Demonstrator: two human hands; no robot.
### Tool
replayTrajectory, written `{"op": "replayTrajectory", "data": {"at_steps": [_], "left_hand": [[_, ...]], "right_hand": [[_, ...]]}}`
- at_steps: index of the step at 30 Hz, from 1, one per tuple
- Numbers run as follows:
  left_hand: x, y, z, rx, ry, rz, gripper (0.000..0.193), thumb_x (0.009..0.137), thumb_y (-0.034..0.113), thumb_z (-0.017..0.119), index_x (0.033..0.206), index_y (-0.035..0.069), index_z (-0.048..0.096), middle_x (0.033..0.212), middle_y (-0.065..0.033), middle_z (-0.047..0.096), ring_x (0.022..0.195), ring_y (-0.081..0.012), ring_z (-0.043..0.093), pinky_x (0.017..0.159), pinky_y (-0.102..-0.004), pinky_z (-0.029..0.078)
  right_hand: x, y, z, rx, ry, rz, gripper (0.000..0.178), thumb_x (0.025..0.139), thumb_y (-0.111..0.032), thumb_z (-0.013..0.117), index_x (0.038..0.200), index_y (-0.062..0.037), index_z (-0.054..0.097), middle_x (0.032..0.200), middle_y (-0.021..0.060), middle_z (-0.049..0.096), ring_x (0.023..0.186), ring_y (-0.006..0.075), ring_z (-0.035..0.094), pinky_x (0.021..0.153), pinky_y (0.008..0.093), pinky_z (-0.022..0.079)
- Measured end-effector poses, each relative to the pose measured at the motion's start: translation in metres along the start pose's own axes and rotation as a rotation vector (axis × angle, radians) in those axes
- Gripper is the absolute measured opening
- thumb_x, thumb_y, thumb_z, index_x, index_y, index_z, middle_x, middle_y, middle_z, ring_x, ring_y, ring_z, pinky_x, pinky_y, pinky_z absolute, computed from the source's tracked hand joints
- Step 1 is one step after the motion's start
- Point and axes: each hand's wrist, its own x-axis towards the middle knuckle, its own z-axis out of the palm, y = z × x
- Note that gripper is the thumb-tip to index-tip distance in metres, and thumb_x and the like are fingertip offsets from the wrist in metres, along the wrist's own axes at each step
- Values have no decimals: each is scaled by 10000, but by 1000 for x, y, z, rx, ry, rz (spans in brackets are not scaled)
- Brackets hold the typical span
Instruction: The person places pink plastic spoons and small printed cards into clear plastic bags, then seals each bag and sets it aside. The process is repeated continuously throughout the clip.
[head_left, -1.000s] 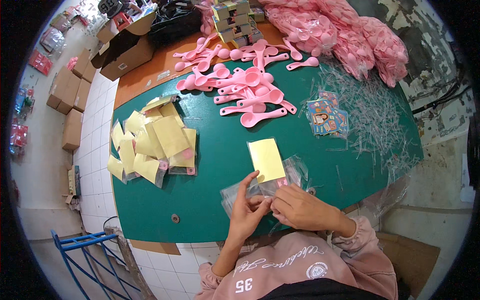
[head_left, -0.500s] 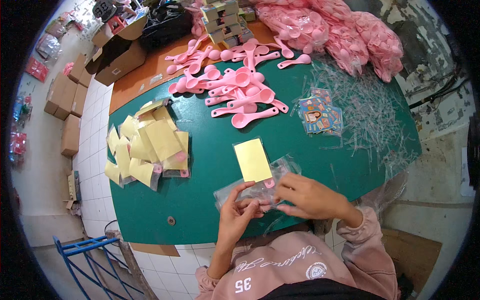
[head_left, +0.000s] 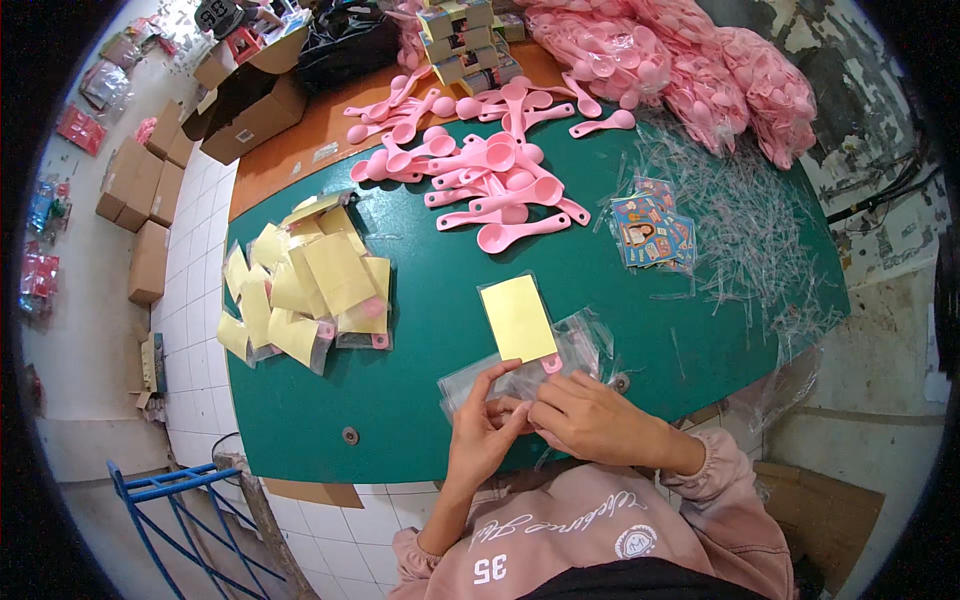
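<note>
A yellow card point(head_left: 518, 318) lies in a clear sleeve near the front of the green table, with a pink spoon handle tip point(head_left: 551, 364) showing at its lower corner. Below it, several flat clear plastic bags point(head_left: 470, 381) lie in a loose stack. My left hand point(head_left: 480, 430) pinches the near end of a clear plastic bag between thumb and fingers. Against its fingertips, my right hand point(head_left: 588, 415) is closed, fingers pressed together; what they grip is too small and hidden to name.
Pink measuring spoons point(head_left: 500, 185) are heaped mid-table. Filled packets with yellow cards point(head_left: 300, 280) are piled at left. Printed blue cards point(head_left: 652, 232) sit right, beside scattered clear strips point(head_left: 745, 240). Bulging bags of pink spoons point(head_left: 690, 85) stand at the far right, a carton point(head_left: 245, 120) far left.
My right hand has moved in from the right and now meets the left hand's fingertips. The left hand stays at the bag's near end. The whole view has shifted slightly.
</note>
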Motion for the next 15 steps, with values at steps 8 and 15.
{"op": "replayTrajectory", "data": {"at_steps": [8, 15], "left_hand": [[1, -2, -3, 103, 149, 77, 371, 831, 10, 562, 1179, 13, 435, 800, -85, 634, 728, -84, 594, 652, -199, 488], [1, 2, -1, -12, 69, -11, 355, 834, 13, 563, 1170, 18, 448, 825, -100, 642, 759, -92, 603, 661, -206, 501]], "right_hand": [[-28, 48, -59, 716, -67, 149, 119, 763, -96, 602, 799, -24, 514, 765, 73, 490, 713, 193, 510, 670, 307, 426], [-26, 60, -86, 399, -16, 192, 161, 762, -132, 614, 855, -30, 531, 800, 102, 507, 752, 234, 523, 681, 318, 434]]}}
